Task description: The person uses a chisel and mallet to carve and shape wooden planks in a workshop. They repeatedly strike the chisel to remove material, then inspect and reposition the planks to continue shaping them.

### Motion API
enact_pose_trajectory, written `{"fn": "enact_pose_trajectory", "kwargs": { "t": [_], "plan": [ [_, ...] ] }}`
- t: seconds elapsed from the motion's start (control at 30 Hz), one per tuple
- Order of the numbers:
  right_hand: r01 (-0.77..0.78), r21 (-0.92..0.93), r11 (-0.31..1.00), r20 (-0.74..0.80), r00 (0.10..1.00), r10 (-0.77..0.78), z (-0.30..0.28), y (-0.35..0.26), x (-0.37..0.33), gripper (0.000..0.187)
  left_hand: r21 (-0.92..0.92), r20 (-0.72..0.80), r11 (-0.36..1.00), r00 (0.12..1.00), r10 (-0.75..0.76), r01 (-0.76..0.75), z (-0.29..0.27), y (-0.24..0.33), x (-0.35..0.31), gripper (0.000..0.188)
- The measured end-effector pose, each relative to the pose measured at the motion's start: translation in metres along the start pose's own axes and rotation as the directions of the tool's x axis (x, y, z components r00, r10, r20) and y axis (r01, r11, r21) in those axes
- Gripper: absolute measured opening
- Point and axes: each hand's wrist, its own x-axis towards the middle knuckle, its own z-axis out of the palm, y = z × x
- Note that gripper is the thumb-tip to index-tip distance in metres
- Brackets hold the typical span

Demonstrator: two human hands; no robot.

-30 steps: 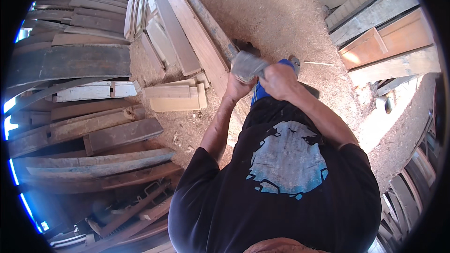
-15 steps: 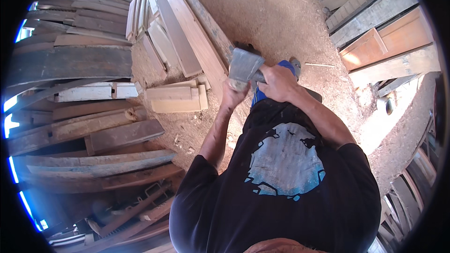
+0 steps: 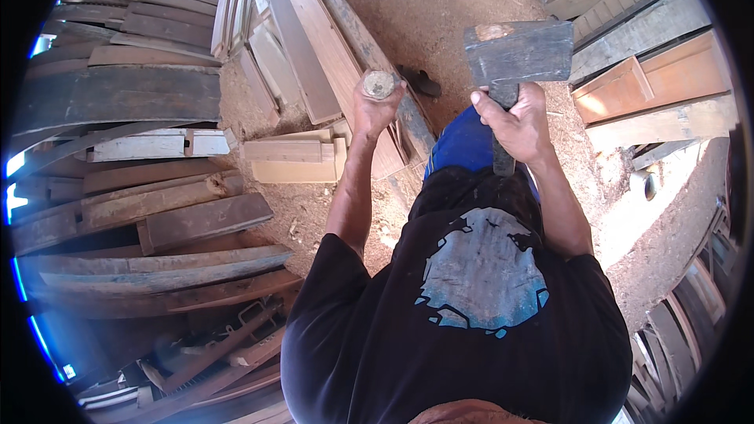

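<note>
My left hand (image 3: 374, 111) is wrapped round a chisel, with the round, battered end of its wooden handle (image 3: 380, 85) facing up. Its blade is hidden beneath my fist, which is over a long reddish-brown board (image 3: 334, 55). In my right hand (image 3: 520, 126) is a dark wooden mallet (image 3: 530, 51), gripped by the handle just below the block head. The mallet is raised to the right of the chisel, apart from it, and the handle's lower end hangs near my shirt. A greyish beam (image 3: 420, 135) runs along the board's right side.
Two short pale boards (image 3: 290, 161) lie on the sawdust-covered ground (image 3: 448, 0) left of my left forearm. Weathered timber (image 3: 118, 102) is stacked along the left. Orange-brown panels (image 3: 660, 74) and more planks stand at the right.
The mallet has moved up and right with my right hand, away from the chisel. My left hand has shifted slightly up and left, and the chisel's handle end now shows.
</note>
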Motion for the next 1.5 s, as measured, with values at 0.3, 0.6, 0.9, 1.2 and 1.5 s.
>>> {"fn": "enact_pose_trajectory", "kwargs": {
  "t": [0.3,0.6,0.9,1.2,1.5],
  "plan": [
    [-0.005,0.002,1.0,-0.022,1.0,0.005,-0.001,0.005,0.008,0.014,0.008,0.052,0.999,0.998,0.037,-0.038,-0.001,-0.034,0.005,0.025],
    [-0.015,0.01,1.0,-0.022,1.0,0.016,0.004,0.001,0.01,0.015,-0.018,0.06,1.0,0.998,0.0,0.001,0.0,-0.03,0.007,0.025],
    [0.15,-0.618,0.771,0.268,0.963,0.027,0.052,0.028,0.038,0.029,-0.087,0.15,0.983,0.974,0.171,-0.159,0.01,-0.029,0.001,0.036],
    [0.083,-0.514,0.854,0.17,0.985,0.007,0.05,0.053,0.028,0.028,-0.016,0.024,0.997,0.997,0.079,-0.078,0.001,-0.055,-0.001,0.031],
    [0.115,-0.331,0.937,0.038,0.993,-0.109,0.029,0.026,0.031,0.034,0.009,0.061,0.999,0.997,0.038,-0.039,0.001,-0.037,0.006,0.024]
  ]
}}
